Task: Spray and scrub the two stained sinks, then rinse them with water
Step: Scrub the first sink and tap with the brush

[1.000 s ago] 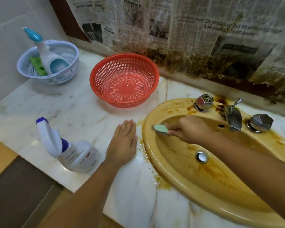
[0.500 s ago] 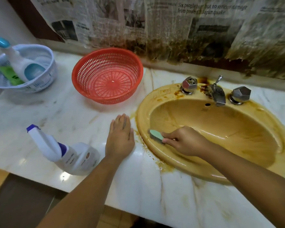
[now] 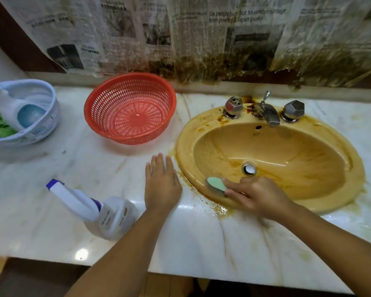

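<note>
- Right hand (image 3: pixel 257 196) is curled around a green scrubber (image 3: pixel 216 183), whose rounded tip sticks out past the fingers.
- Scrubber and hand are pressed against the near-left inner wall of the sink (image 3: pixel 298 146), just below its rim.
- Close behind the knuckles, the drain (image 3: pixel 248 169) is seen at the bottom of the yellow oval bowl, which is streaked with brown.
- Left hand (image 3: pixel 162 185) is laid flat on the counter (image 3: pixel 201 239), fingers straight and together, just beside the sink's left rim; nothing is held in it.
- Brown residue is spread on the marble between this hand and the rim.
- Near the left wrist, a white sprayer (image 3: pixel 107 215) with a blue-tipped nozzle is stood on the counter, nozzle pointed left.
- At the sink's far edge, a spout (image 3: pixel 268 113) is flanked by a left knob (image 3: pixel 233 107) and a right knob (image 3: pixel 292 110); dark stains are caked around them.
- Farther back on the left, a red basket (image 3: pixel 130 108) is set on the counter, tilted.
- At the far left, a white basket (image 3: pixel 41 133) is seen with a bottle (image 3: pixel 13 112) leaning in it.
- Stained newspaper (image 3: pixel 201 35) is hung along the wall behind.
</note>
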A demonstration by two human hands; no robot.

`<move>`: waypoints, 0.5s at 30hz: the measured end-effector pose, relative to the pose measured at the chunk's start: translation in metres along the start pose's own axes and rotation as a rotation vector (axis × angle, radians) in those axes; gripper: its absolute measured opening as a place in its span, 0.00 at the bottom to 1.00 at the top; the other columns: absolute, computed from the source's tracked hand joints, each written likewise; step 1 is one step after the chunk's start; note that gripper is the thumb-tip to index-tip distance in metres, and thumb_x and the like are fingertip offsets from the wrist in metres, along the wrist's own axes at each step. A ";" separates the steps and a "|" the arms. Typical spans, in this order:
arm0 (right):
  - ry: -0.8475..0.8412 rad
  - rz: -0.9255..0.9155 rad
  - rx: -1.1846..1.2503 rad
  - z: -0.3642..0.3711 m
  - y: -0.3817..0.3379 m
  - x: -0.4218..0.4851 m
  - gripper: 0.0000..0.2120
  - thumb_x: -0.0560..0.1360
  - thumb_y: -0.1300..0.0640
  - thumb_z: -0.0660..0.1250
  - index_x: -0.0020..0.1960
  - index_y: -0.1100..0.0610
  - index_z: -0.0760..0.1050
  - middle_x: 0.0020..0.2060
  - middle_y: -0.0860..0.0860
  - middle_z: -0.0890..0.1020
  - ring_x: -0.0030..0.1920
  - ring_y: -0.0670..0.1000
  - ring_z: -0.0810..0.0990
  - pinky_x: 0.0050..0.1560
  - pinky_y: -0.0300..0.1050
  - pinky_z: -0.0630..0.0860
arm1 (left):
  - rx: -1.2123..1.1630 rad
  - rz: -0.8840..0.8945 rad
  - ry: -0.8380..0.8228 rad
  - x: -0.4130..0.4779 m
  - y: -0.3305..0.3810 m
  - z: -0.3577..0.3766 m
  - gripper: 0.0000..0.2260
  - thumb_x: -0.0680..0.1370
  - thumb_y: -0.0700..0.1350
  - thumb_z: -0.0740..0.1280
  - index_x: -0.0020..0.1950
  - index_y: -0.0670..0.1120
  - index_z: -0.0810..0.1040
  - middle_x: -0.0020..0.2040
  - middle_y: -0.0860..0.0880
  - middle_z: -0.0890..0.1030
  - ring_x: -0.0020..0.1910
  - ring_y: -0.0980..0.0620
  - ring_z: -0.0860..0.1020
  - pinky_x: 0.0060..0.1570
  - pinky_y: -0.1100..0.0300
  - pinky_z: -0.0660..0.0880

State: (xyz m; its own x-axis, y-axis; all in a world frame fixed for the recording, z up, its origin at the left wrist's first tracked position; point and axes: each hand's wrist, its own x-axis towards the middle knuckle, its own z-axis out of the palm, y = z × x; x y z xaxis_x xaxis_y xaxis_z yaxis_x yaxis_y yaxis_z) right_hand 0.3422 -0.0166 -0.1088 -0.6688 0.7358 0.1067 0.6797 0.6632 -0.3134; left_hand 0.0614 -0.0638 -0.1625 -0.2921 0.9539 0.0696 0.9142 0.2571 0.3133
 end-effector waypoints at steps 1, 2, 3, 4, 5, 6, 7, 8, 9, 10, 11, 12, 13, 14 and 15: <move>-0.012 -0.045 -0.017 0.000 -0.005 0.006 0.20 0.80 0.37 0.58 0.65 0.39 0.80 0.29 0.45 0.74 0.28 0.48 0.76 0.23 0.44 0.68 | 0.010 0.001 -0.005 0.000 0.001 0.000 0.30 0.82 0.50 0.43 0.79 0.39 0.65 0.80 0.37 0.62 0.81 0.38 0.56 0.81 0.45 0.48; -0.018 -0.078 -0.054 0.000 -0.013 0.016 0.19 0.81 0.36 0.57 0.66 0.38 0.79 0.30 0.45 0.75 0.29 0.48 0.76 0.25 0.44 0.67 | 0.016 0.002 -0.009 0.000 0.001 -0.001 0.31 0.81 0.51 0.43 0.79 0.39 0.65 0.80 0.37 0.62 0.81 0.38 0.57 0.81 0.44 0.48; -0.023 -0.086 -0.106 0.001 -0.021 0.029 0.19 0.81 0.37 0.57 0.68 0.37 0.77 0.32 0.46 0.77 0.32 0.49 0.78 0.28 0.45 0.67 | 0.020 0.002 -0.015 0.001 0.001 -0.002 0.31 0.81 0.50 0.43 0.80 0.40 0.65 0.80 0.37 0.62 0.81 0.38 0.56 0.80 0.44 0.49; -0.052 -0.057 -0.137 0.002 -0.028 0.046 0.19 0.83 0.37 0.56 0.71 0.36 0.74 0.36 0.48 0.79 0.37 0.51 0.80 0.31 0.46 0.68 | 0.017 -0.003 -0.026 0.002 0.001 -0.002 0.30 0.81 0.50 0.43 0.80 0.40 0.64 0.81 0.37 0.62 0.81 0.38 0.56 0.81 0.44 0.49; -0.099 0.004 -0.146 0.002 -0.034 0.063 0.20 0.83 0.37 0.55 0.73 0.36 0.71 0.40 0.49 0.80 0.42 0.54 0.81 0.34 0.48 0.68 | 0.002 -0.015 -0.037 0.004 0.001 -0.004 0.29 0.82 0.49 0.44 0.80 0.41 0.64 0.81 0.38 0.61 0.81 0.39 0.55 0.81 0.44 0.48; -0.139 0.070 -0.154 0.003 -0.039 0.079 0.21 0.84 0.38 0.54 0.75 0.37 0.69 0.44 0.51 0.81 0.47 0.56 0.81 0.37 0.49 0.69 | -0.022 -0.033 -0.042 0.007 0.002 -0.004 0.28 0.82 0.48 0.46 0.81 0.42 0.63 0.81 0.39 0.60 0.82 0.40 0.54 0.81 0.45 0.46; -0.159 0.114 -0.166 0.004 -0.045 0.093 0.21 0.85 0.39 0.54 0.76 0.39 0.69 0.46 0.52 0.82 0.49 0.57 0.81 0.39 0.50 0.71 | -0.054 -0.052 -0.037 0.009 0.002 -0.004 0.26 0.83 0.46 0.48 0.81 0.42 0.63 0.82 0.40 0.59 0.82 0.41 0.53 0.81 0.46 0.45; -0.162 0.115 -0.184 0.004 -0.050 0.103 0.21 0.85 0.39 0.54 0.76 0.39 0.68 0.47 0.52 0.82 0.49 0.58 0.81 0.40 0.50 0.73 | -0.093 -0.072 -0.022 0.013 0.003 -0.004 0.24 0.84 0.44 0.51 0.80 0.43 0.64 0.82 0.41 0.60 0.82 0.42 0.53 0.81 0.47 0.45; -0.168 0.073 -0.192 0.005 -0.054 0.110 0.21 0.85 0.40 0.54 0.76 0.40 0.68 0.46 0.52 0.82 0.48 0.58 0.80 0.40 0.51 0.75 | -0.141 -0.088 -0.003 0.018 0.003 -0.005 0.22 0.85 0.43 0.54 0.80 0.43 0.66 0.81 0.41 0.61 0.82 0.43 0.54 0.81 0.48 0.44; -0.195 0.011 -0.199 0.005 -0.056 0.113 0.21 0.85 0.40 0.54 0.76 0.40 0.68 0.45 0.52 0.82 0.47 0.57 0.80 0.40 0.51 0.76 | -0.196 -0.102 0.014 0.024 0.002 -0.005 0.21 0.84 0.41 0.56 0.78 0.43 0.69 0.81 0.42 0.63 0.82 0.43 0.55 0.81 0.49 0.45; -0.235 -0.031 -0.202 0.002 -0.053 0.114 0.21 0.85 0.39 0.54 0.76 0.40 0.68 0.45 0.51 0.82 0.47 0.57 0.80 0.39 0.51 0.75 | -0.249 -0.113 0.025 0.032 0.000 -0.006 0.20 0.83 0.39 0.58 0.76 0.42 0.71 0.80 0.42 0.65 0.81 0.44 0.57 0.80 0.51 0.47; -0.258 -0.033 -0.203 -0.002 -0.047 0.119 0.21 0.84 0.39 0.55 0.75 0.39 0.69 0.46 0.51 0.82 0.48 0.56 0.80 0.38 0.50 0.74 | -0.292 -0.124 0.034 0.041 -0.001 -0.007 0.20 0.82 0.37 0.59 0.75 0.42 0.73 0.79 0.43 0.67 0.81 0.44 0.58 0.79 0.52 0.51; -0.269 -0.004 -0.206 -0.006 -0.039 0.126 0.20 0.84 0.39 0.55 0.74 0.39 0.71 0.47 0.51 0.83 0.48 0.56 0.81 0.38 0.49 0.73 | -0.320 -0.131 0.036 0.050 -0.002 -0.008 0.20 0.81 0.35 0.60 0.74 0.41 0.74 0.78 0.44 0.68 0.80 0.44 0.60 0.78 0.52 0.56; -0.274 0.038 -0.218 -0.008 -0.031 0.135 0.20 0.84 0.39 0.55 0.73 0.40 0.72 0.48 0.51 0.84 0.49 0.57 0.81 0.38 0.47 0.71 | -0.332 -0.121 0.030 0.059 -0.002 -0.008 0.20 0.81 0.34 0.60 0.74 0.41 0.74 0.78 0.45 0.69 0.79 0.43 0.60 0.77 0.53 0.58; -0.268 0.072 -0.240 -0.009 -0.026 0.145 0.20 0.85 0.39 0.55 0.74 0.40 0.72 0.50 0.52 0.83 0.50 0.57 0.81 0.39 0.47 0.70 | -0.334 -0.090 0.019 0.066 -0.001 -0.009 0.20 0.81 0.34 0.60 0.73 0.42 0.74 0.78 0.45 0.69 0.79 0.44 0.61 0.77 0.54 0.57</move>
State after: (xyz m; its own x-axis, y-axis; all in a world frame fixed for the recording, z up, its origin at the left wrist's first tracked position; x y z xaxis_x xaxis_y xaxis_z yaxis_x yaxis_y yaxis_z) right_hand 0.2305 0.0745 -0.0768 -0.6500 0.7410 -0.1687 0.7581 0.6475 -0.0771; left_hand 0.0383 -0.0021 -0.1497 -0.3753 0.9258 0.0447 0.7431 0.2718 0.6115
